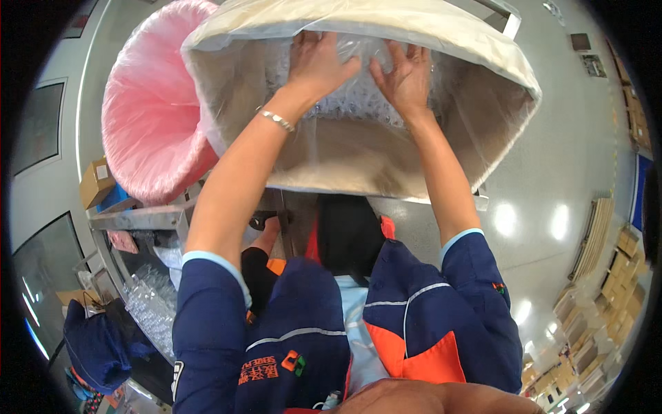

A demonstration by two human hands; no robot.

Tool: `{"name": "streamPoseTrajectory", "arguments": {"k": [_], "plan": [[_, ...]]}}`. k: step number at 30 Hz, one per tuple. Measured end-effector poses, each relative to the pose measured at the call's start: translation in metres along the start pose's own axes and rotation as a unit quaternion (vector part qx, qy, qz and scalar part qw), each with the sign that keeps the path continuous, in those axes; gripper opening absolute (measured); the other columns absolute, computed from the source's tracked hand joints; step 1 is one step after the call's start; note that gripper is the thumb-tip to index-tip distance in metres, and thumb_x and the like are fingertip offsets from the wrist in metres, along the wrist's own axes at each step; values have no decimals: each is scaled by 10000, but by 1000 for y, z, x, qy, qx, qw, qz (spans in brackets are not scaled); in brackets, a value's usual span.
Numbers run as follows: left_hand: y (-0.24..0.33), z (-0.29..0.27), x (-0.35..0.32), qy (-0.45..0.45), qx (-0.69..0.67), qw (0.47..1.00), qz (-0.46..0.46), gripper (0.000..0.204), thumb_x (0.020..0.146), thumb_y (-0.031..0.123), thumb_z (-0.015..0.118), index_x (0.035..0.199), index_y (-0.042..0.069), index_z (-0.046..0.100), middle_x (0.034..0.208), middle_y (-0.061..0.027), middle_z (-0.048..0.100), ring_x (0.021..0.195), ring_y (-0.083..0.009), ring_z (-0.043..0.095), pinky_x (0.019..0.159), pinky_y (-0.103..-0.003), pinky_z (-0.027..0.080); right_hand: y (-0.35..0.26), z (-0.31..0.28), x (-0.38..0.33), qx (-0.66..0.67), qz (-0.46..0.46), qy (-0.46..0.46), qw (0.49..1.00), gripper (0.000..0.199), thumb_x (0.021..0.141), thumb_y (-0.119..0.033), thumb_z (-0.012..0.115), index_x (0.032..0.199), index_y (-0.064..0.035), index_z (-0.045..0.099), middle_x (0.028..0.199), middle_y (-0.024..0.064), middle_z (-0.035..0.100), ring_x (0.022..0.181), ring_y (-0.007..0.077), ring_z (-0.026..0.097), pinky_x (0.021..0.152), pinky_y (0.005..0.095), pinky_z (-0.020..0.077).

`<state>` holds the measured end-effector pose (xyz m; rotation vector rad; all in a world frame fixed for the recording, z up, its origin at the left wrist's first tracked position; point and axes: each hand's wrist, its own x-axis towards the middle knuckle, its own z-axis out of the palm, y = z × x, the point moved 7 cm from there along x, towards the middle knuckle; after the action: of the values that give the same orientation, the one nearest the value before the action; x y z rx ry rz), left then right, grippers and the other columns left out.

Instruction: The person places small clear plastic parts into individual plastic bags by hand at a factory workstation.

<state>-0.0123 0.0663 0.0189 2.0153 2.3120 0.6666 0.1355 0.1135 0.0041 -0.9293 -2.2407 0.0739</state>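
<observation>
Both my arms reach forward into a large cardboard box (358,155) with a clear plastic liner folded over its rim. Deep inside lies a heap of small clear plastic parts (358,103). Above the left of the heap, my left hand (318,65) is open, thumb out to the side, its fingertips partly covered by the far rim. My right hand (405,77) is open beside it, thumb and fingers apart and slightly bent. Both hands seem to touch the liner film or the heap; which one, I cannot tell. No held object shows in either hand.
A round container lined with pink plastic (155,103) stands against the box's left side. Below it is a metal-framed table (138,219), with a small carton (96,183) and a clear bag of parts (152,307) nearby. Stacked cartons (586,338) line the far right.
</observation>
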Motion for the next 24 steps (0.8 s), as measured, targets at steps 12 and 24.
{"name": "streamPoseTrajectory", "arguments": {"k": [12, 24], "plan": [[-32, 76, 14, -26, -353, 931, -87, 433, 832, 360, 635, 1107, 26, 629, 1076, -196, 652, 1034, -356, 604, 885, -428, 463, 52, 73, -16, 355, 247, -11, 902, 354, 796, -279, 708, 996, 11, 664, 948, 204, 682, 886, 381, 653, 809, 431, 516], [-83, 176, -141, -217, -188, 928, -236, 526, 820, 385, 640, 1191, 21, 563, 1167, -244, 561, 1111, -424, 519, 888, -470, 459, -28, 153, -153, 0, 253, -470, 846, 442, 809, -318, 630, 1177, -77, 591, 1309, 197, 476, 1270, 384, 382, 1037, 499, 327]]}}
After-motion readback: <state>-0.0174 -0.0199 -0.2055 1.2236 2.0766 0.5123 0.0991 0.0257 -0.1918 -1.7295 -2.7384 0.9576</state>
